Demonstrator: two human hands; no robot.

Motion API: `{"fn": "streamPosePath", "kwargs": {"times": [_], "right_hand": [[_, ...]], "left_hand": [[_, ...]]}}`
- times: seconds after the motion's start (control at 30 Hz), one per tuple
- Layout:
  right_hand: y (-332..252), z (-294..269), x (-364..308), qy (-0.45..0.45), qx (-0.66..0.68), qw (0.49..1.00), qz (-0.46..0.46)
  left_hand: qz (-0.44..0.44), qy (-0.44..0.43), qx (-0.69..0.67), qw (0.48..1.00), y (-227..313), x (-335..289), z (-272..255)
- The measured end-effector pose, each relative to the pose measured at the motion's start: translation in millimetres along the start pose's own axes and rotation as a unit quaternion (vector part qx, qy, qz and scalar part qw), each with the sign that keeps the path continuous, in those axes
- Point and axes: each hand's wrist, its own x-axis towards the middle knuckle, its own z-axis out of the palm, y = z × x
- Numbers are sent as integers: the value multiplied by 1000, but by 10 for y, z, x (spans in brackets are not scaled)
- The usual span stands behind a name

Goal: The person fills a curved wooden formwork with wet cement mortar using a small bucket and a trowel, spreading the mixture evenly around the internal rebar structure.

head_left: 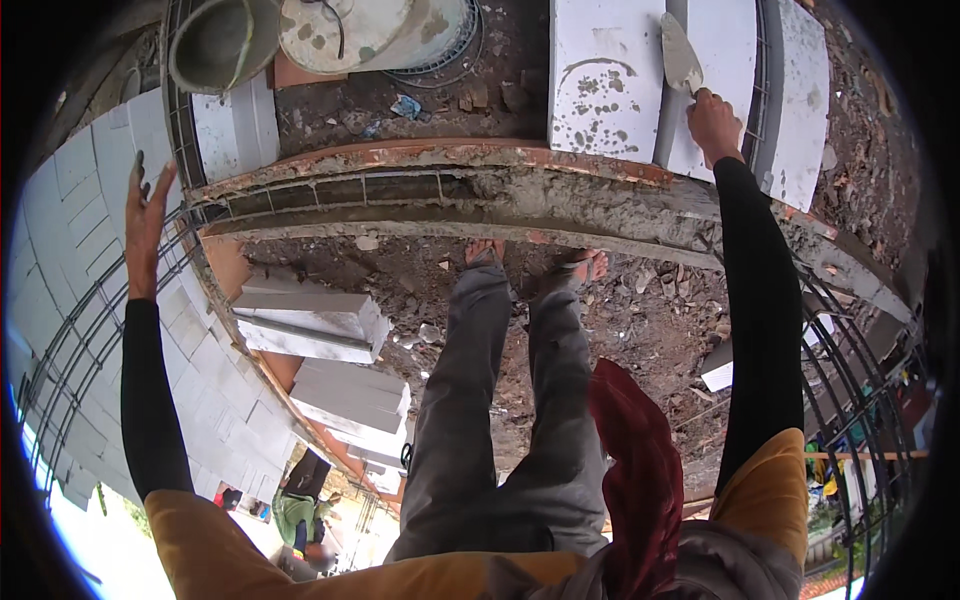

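At the upper right, my right hand (716, 125) is closed round the handle of a trowel (681, 55). Its pale grey, pointed blade is directed away from me, over white blocks (608, 70) spotted with wet mortar. My left hand (145, 225) is raised at the left with its fingers apart, and it holds nothing. A wall of white blocks (75, 230) and a rebar cage (75, 340) lie beside and below it. Between my hands runs a brick-edged channel (600, 200), filled with grey mortar along its right part, with rebar showing at its left.
A mortar-smeared bucket (222, 45) and a large pale tub (350, 35) stand at the top left. White blocks (310, 320) are stacked inside the left wall. Rubble covers the ground (640, 330) round my feet. More rebar (850, 400) bends along the right. A person in green (292, 515) is at lower left.
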Motion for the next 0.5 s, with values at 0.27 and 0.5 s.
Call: {"fn": "streamPosePath", "kwargs": {"times": [0.27,0.5], "right_hand": [[-1307,-940,-1712,-72,623,768,130],[-1097,-264,-4024,-225,592,657,409]], "left_hand": [[-96,-305,-150,936,1442,-3984,1406],[-28,-287,-128,949,1968,-4501,1273]]}}
